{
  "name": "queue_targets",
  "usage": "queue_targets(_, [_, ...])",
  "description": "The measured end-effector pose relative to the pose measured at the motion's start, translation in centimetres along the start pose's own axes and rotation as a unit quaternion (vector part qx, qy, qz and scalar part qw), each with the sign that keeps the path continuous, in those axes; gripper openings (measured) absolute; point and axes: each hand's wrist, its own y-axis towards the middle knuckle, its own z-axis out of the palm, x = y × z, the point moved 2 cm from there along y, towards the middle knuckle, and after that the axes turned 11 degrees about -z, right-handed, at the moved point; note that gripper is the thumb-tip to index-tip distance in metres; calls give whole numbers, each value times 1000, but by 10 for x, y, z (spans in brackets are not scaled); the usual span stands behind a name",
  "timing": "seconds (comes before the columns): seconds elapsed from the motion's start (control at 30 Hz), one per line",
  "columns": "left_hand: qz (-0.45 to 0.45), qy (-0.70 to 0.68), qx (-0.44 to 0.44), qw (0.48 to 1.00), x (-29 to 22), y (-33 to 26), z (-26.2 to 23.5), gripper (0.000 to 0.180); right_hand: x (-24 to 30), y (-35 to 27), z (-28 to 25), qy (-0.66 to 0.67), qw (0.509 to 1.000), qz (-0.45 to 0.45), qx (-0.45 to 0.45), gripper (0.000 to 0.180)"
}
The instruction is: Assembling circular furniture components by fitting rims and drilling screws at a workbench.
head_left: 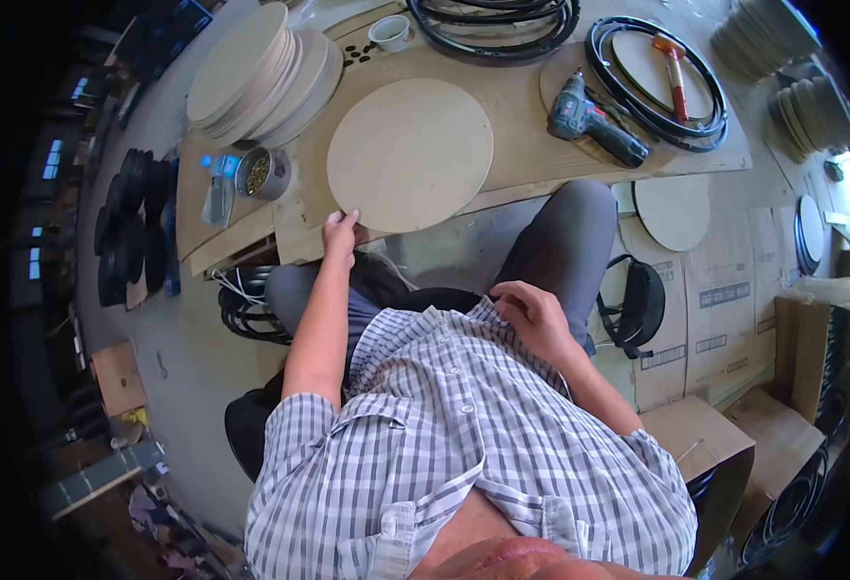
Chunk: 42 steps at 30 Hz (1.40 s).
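Note:
A round, flat beige board [410,155] lies on the worktable and reaches to its front edge. My left hand [341,237] pinches its near-left rim, with the thumb on top and the fingers mostly hidden underneath. My right hand [533,314] is back at my lap by the shirt hem, away from the table. Its fingers are curled, and whatever may be inside them is hidden. Right of the board lies a cordless drill [579,118]. Beyond the drill, an orange-headed hammer [674,77] with a red handle rests on another disc inside black rings [720,126].
Stacked round boards [251,87] stand at the table's far left. Nearer are a metal cup of small fasteners [263,174] and a clear blue-capped bottle [218,188]. A white cup [390,34] and black hoops [492,41] sit at the back. Cartons [700,435] stand right of me.

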Motion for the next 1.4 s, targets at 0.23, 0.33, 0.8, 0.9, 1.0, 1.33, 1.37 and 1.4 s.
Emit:
queue_targets(0.23, [-3, 38, -39, 999, 0, -6, 22, 25, -10, 8, -17, 4, 999, -11, 40, 23])
queue_targets(0.33, [28, 37, -57, 997, 2, -3, 17, 32, -28, 36, -17, -12, 999, -24, 36, 29])
queue_targets(0.8, [165, 93, -81, 979, -4, 15, 21, 55, -179, 215, -15, -152, 978, 130, -59, 72])
queue_targets(0.9, [185, 86, -55, 977, 10, 32, -1, 65, -174, 218, -5, -195, 970, 138, -33, 53])
queue_targets(1.0, [151, 128, -75, 977, 11, 28, -1, 74, -158, 209, 0, -250, 963, 52, -89, 55])
queue_targets(1.33, [158, 213, -116, 957, 1, 17, 4, 81, -144, 209, 1, -302, 946, 79, -91, 68])
queue_targets(1.37, [163, 214, -109, 957, 2, 17, 1, 81, -146, 209, 2, -304, 945, 78, -93, 68])
queue_targets(1.4, [169, 216, -97, 957, 1, 20, 3, 80, -145, 209, 2, -302, 946, 75, -89, 67])
